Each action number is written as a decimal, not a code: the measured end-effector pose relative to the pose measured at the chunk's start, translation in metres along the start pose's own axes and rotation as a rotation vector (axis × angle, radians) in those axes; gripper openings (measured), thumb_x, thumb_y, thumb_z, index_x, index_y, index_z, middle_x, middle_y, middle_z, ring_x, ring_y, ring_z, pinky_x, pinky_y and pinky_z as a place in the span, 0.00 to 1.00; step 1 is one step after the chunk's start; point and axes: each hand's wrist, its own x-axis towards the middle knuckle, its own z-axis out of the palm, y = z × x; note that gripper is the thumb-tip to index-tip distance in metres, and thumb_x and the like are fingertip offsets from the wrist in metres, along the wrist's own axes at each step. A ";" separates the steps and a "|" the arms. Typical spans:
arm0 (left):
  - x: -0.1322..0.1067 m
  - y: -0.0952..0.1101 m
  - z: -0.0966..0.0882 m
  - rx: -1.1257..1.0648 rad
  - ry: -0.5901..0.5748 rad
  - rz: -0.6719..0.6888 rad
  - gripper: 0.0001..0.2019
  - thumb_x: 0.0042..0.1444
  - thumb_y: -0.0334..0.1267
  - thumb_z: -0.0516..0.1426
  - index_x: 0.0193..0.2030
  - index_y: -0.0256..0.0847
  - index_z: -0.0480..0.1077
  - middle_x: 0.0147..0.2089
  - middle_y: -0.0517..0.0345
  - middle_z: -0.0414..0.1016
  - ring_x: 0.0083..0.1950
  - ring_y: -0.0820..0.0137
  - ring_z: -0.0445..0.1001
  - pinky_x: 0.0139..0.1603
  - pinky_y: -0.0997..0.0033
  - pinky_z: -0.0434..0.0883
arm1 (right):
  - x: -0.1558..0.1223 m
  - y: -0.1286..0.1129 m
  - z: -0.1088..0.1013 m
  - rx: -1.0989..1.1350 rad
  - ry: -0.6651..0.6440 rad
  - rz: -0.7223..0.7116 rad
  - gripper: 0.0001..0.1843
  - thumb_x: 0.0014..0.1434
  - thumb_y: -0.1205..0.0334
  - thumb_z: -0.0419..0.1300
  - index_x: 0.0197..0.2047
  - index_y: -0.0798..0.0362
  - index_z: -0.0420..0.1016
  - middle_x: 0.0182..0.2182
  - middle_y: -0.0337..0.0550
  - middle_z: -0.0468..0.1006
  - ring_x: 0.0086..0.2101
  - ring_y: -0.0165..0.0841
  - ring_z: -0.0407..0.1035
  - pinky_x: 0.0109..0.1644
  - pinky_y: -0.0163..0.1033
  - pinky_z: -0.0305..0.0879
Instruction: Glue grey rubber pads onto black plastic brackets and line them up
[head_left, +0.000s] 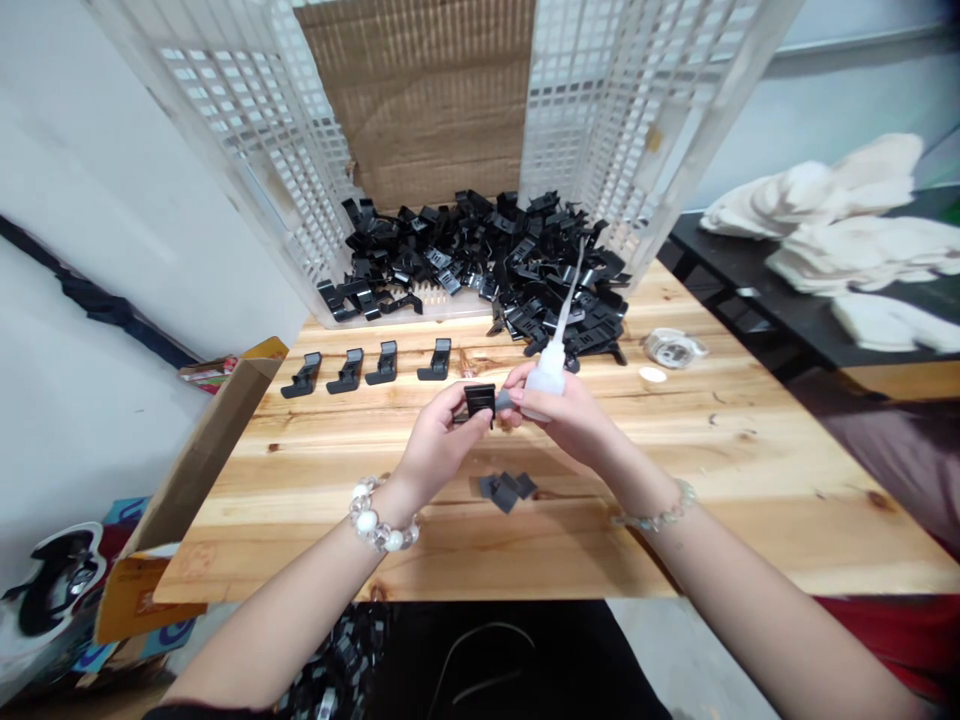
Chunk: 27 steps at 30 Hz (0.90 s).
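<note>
My left hand (439, 435) is closed on a small black plastic clip (479, 401), held above the wooden table (750, 500). My right hand (562, 410) grips a white squeeze bottle (546, 372) whose long thin nozzle points up and away, and its fingertips pinch a small grey pad (504, 400) against the clip. A few more grey pads (508, 489) lie on the table just below my hands. Several black clips (367, 367) stand in a row to the left.
A white lattice crate (247, 150) lies on its side at the back, lined with cardboard, spilling a heap of black clips (487, 265). A tape roll (673, 348) and a white cap (652, 374) lie to the right. A cardboard box (195, 470) leans at the left edge. Pale cloths (847, 230) rest at far right.
</note>
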 end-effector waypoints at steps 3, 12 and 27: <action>0.001 -0.001 0.000 -0.006 0.005 0.002 0.10 0.57 0.36 0.60 0.45 0.38 0.73 0.43 0.54 0.78 0.45 0.66 0.74 0.46 0.70 0.69 | 0.000 0.001 -0.001 0.003 -0.048 0.032 0.15 0.49 0.55 0.72 0.34 0.55 0.75 0.26 0.42 0.79 0.26 0.30 0.70 0.32 0.37 0.65; 0.002 0.003 0.003 -0.102 0.042 -0.004 0.10 0.55 0.36 0.62 0.43 0.39 0.70 0.41 0.55 0.78 0.44 0.67 0.76 0.46 0.70 0.70 | 0.000 0.002 -0.001 -0.007 -0.036 0.053 0.14 0.48 0.56 0.72 0.30 0.55 0.75 0.26 0.42 0.80 0.27 0.31 0.71 0.35 0.39 0.67; 0.003 0.003 0.007 -0.241 -0.008 -0.104 0.11 0.54 0.37 0.64 0.41 0.38 0.68 0.38 0.55 0.80 0.39 0.70 0.77 0.42 0.70 0.70 | 0.001 0.007 0.002 -0.194 -0.026 0.001 0.14 0.44 0.59 0.73 0.31 0.55 0.76 0.24 0.38 0.75 0.25 0.28 0.67 0.33 0.37 0.64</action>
